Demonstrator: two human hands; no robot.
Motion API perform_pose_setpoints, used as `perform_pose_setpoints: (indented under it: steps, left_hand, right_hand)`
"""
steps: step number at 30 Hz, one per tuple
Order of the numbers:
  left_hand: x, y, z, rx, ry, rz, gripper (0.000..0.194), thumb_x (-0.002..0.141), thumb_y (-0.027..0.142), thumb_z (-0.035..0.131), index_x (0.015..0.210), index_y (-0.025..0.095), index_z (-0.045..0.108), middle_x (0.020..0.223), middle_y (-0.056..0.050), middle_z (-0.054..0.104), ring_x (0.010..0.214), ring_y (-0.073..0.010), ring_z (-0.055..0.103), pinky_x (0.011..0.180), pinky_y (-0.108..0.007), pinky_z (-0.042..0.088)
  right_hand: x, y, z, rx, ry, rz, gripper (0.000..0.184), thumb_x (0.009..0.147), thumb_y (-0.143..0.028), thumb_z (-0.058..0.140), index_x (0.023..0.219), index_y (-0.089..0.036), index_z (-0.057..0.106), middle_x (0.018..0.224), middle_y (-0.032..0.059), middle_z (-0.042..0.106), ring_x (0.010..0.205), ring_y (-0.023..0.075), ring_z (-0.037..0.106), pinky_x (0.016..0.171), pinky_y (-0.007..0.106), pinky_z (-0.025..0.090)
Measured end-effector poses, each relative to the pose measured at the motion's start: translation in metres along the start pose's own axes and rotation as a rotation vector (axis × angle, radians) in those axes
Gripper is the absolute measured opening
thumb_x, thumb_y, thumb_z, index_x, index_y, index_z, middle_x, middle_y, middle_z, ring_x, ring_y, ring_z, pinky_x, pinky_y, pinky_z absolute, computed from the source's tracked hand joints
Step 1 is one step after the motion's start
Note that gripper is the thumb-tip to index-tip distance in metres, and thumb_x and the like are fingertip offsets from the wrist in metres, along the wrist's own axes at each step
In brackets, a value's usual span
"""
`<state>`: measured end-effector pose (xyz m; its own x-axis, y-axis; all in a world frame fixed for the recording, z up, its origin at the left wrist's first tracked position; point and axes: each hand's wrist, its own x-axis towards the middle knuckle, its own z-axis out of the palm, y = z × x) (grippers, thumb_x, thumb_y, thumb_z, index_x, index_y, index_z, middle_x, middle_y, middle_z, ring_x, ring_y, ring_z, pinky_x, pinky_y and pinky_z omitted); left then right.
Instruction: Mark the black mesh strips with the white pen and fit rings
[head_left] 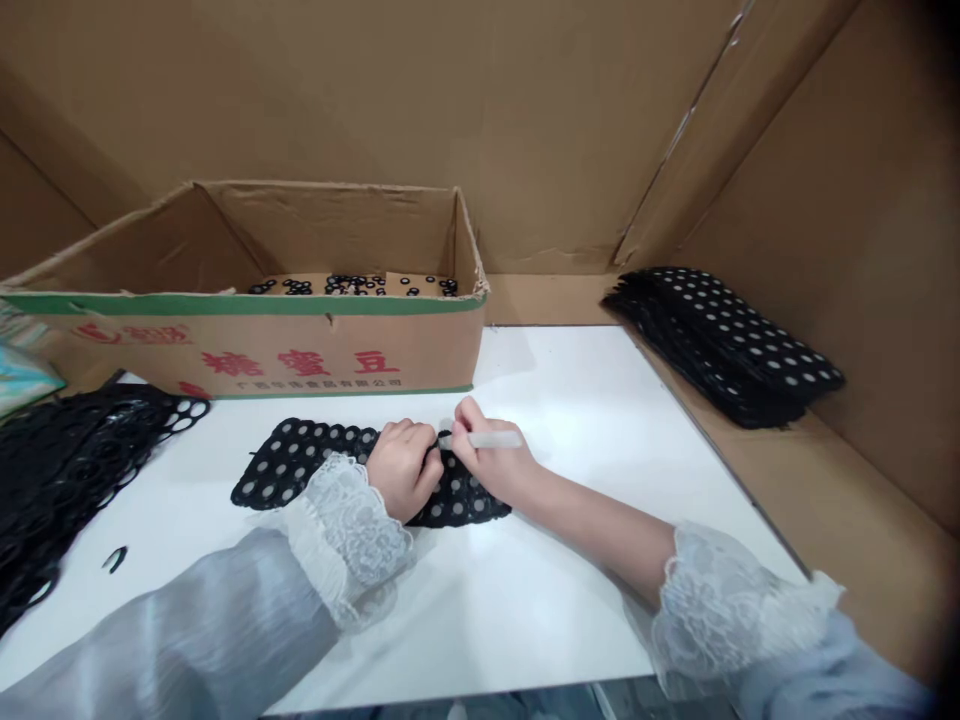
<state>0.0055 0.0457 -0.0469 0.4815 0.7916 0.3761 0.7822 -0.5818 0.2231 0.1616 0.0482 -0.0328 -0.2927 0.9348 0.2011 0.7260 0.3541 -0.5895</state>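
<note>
Across the white table (pixel 577 580), a big open box (pixel 307 350) is standing at the back. Before it, a black dotted sheet (pixel 289 465) is lying flat. The left hand (pixel 403 468) is curling over it; I cannot tell if it is gripping. The right hand (pixel 491 462) is holding a pale stick (pixel 495 439).

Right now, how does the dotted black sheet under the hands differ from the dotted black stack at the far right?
The sheet looks thin and lies flat on the white tabletop; the stack is thick and layered, on brown cardboard. The left hand touches the sheet; no hand touches the stack. Both are black with rows of pale round dots.
</note>
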Motion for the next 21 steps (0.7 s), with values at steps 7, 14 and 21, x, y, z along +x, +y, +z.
perform_pose_setpoints:
  steps: [7,14,21]
  left_hand:
    - [-0.001,0.004,-0.005,0.018,0.048,-0.069,0.016,0.078,0.021,0.035,0.064,0.018,0.042,0.060,-0.003,0.047,0.063,-0.0193,0.045,0.062,-0.032,0.035]
    - [0.013,-0.013,-0.007,-0.433,-0.166,-0.344,0.021,0.082,0.034,0.036,0.069,0.019,0.044,0.063,0.002,0.047,0.064,-0.0139,0.047,0.065,-0.026,0.035]
    - [0.013,-0.015,-0.008,-0.585,-0.181,-0.412,0.020,0.082,0.035,0.037,0.071,0.019,0.043,0.063,0.004,0.044,0.066,-0.0130,0.045,0.068,-0.025,0.035]
  right_hand:
    - [0.012,0.003,0.002,-0.301,0.081,-0.094,0.020,0.085,-0.030,0.029,0.085,-0.021,0.047,0.062,-0.0006,0.059,0.051,0.0119,0.049,0.048,0.025,0.018]
    - [0.014,0.018,-0.005,0.247,0.098,0.028,0.022,0.084,-0.031,0.031,0.080,-0.020,0.050,0.068,-0.0017,0.056,0.063,0.0122,0.051,0.058,0.022,0.034]
    - [0.018,0.030,-0.013,0.803,-0.078,0.146,0.035,0.086,-0.028,0.026,0.076,-0.017,0.058,0.082,0.0024,0.059,0.086,0.0147,0.053,0.081,0.027,0.038]
